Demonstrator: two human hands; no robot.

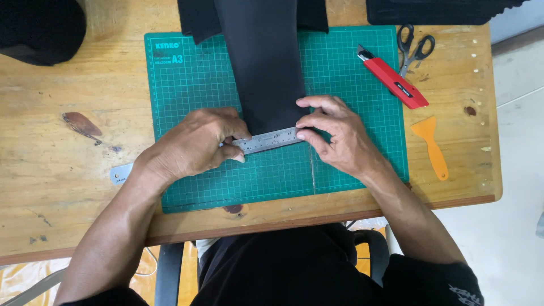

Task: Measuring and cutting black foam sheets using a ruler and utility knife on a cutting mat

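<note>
Landmark: green cutting mat (351, 85), gridded, lying flat on the wooden worktable (51, 170).

Left of the mat: a dark stain or scrap on the wood, and a small pale tag (120, 173) at the mat's lower left corner.

On the mat, lower centre-left: left hand (195, 141), fingers curled together and pinching the left end of a steel ruler (271, 140), seemingly to pin that end so it cannot slide.

On the mat, centre: the steel ruler, lying nearly level with a slight tilt, its right end higher. It sits across the near edge of a black fabric strip (263, 62), apparently as a straightedge squared against the mat's grid.

The black fabric strip: matte, flat, straight-sided, running from the mat's far edge down to the ruler; further dark pieces overlap it at the top.

On the mat, lower centre-right: right hand (334, 133), fingers close together, tips pressing the ruler's right end and the strip's near corner, likely holding cloth and ruler in register.

At the mat's right edge: a red utility knife (392, 84), laid diagonally, half on the mat.

Right of the mat: black-handled scissors (413, 48); an orange plastic scraper (430, 146), both within reach.
</note>
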